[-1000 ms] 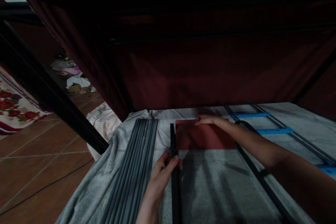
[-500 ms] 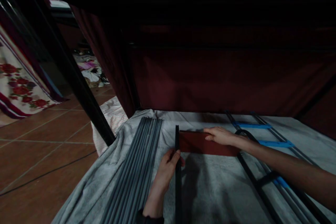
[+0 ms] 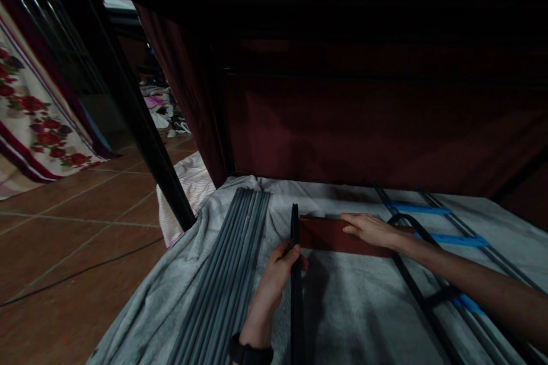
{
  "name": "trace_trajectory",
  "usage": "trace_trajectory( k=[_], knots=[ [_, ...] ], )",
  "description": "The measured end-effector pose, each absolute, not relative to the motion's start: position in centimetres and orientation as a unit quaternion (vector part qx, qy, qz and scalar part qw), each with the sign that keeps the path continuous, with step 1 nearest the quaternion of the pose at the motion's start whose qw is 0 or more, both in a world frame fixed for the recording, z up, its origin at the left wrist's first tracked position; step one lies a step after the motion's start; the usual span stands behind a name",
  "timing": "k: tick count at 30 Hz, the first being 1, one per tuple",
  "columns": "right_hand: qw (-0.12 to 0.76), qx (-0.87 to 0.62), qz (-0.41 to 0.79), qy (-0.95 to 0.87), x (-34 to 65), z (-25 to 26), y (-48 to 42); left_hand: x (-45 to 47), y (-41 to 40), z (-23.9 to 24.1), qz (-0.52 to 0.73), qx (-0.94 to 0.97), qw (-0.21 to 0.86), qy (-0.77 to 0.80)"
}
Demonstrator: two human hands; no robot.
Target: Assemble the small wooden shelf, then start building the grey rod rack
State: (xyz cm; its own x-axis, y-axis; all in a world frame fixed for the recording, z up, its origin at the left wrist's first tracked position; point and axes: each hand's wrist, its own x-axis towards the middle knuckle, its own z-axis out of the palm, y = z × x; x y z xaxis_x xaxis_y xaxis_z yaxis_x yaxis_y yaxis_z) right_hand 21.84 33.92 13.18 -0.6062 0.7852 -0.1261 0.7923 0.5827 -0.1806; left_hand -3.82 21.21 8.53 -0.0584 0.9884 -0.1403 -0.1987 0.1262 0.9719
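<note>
Left hand [image 3: 279, 269] grips the black bar [image 3: 296, 311], probably steadying it. Right hand [image 3: 371, 230] touches the red board [image 3: 324, 236] (closure unclear).

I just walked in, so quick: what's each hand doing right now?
Left hand: closed around the black bar.
Right hand: on the red board, fingers extended; grip can't be told.

No legible text, label, brand, number or sign is showing anywhere in view.
</note>
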Motion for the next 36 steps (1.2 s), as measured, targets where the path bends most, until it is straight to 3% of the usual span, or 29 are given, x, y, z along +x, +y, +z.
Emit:
trace_trajectory(
  k=[12, 36],
  knots=[
    [-0.003, 0.438, -0.111, 0.892, 22.49, 12.65, 34.22, -3.96, 21.31, 9.09, 0.534, 0.327, 0.572, 0.530],
    [-0.045, 0.427, -0.150, 0.890, 22.79, 12.31, 34.84, -3.66, 21.69, 8.97, 0.576, 0.289, 0.629, 0.435]
  ],
)
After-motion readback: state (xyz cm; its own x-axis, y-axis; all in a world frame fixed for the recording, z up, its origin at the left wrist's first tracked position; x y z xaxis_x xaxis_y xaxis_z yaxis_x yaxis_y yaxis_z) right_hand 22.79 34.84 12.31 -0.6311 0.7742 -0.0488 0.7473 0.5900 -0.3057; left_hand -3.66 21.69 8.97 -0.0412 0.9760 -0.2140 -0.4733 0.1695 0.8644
